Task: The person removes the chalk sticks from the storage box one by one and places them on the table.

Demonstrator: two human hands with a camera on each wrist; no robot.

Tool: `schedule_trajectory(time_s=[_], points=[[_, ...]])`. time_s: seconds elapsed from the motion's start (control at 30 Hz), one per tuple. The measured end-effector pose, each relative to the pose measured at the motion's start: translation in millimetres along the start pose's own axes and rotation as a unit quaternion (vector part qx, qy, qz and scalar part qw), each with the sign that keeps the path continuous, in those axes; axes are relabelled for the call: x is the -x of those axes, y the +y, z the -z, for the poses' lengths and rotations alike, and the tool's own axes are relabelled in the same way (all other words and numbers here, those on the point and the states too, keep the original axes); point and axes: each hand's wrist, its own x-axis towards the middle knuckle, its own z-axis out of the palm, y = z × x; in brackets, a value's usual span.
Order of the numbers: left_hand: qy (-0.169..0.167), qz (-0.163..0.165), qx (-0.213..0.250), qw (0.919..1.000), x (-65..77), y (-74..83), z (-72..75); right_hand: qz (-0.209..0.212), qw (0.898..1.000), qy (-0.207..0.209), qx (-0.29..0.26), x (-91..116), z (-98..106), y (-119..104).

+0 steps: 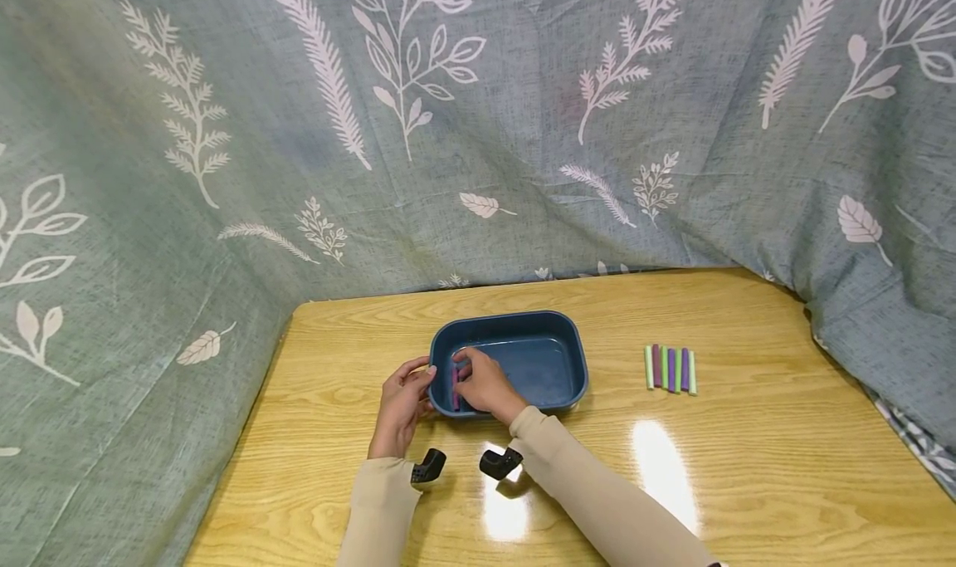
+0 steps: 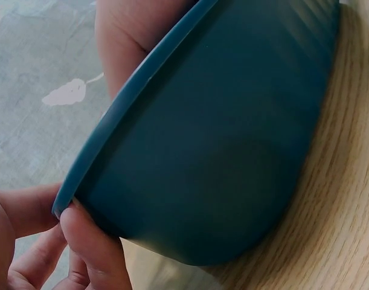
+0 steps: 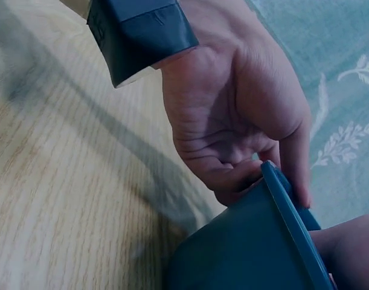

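A dark blue plastic basin [image 1: 534, 376] with rounded corners sits on the table. My left hand [image 1: 401, 408] grips its left end, and the left wrist view has the thumb and a finger [image 2: 93, 248] pinching the rim [image 2: 90, 154]. Over the near side reaches my right hand [image 1: 485, 382], its curled fingers inside the basin. A slim magenta-purple, chalk-like stick [image 1: 456, 399] lies along the basin's left inner wall, with the right thumb and fingertips at its upper part. In the right wrist view the basin wall hides those fingertips and the stick.
Several similar sticks [image 1: 670, 369], pale green, bright green, maroon and purple, lie side by side on the wooden table [image 1: 747, 434], right of the basin. A grey-green leaf-patterned cloth [image 1: 523, 243] hangs behind and beside the table. Black wrist mounts [image 1: 502, 463] project between the forearms.
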Motion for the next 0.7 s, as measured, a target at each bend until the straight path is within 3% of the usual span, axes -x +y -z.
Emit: schedule_trajectory(time_s=[0.33, 0.7], points=[[-0.003, -0.002, -0.001, 1.0000, -0.3, -0.6, 0.3, -0.023, 0.998, -0.052, 0.033, -3.8, -1.4, -2.9], [-0.003, -0.001, 0.000, 1.0000, 0.6, -0.7, 0.4, -0.016, 0.989, -0.077, 0.125, -6.0, -6.3, -6.1]])
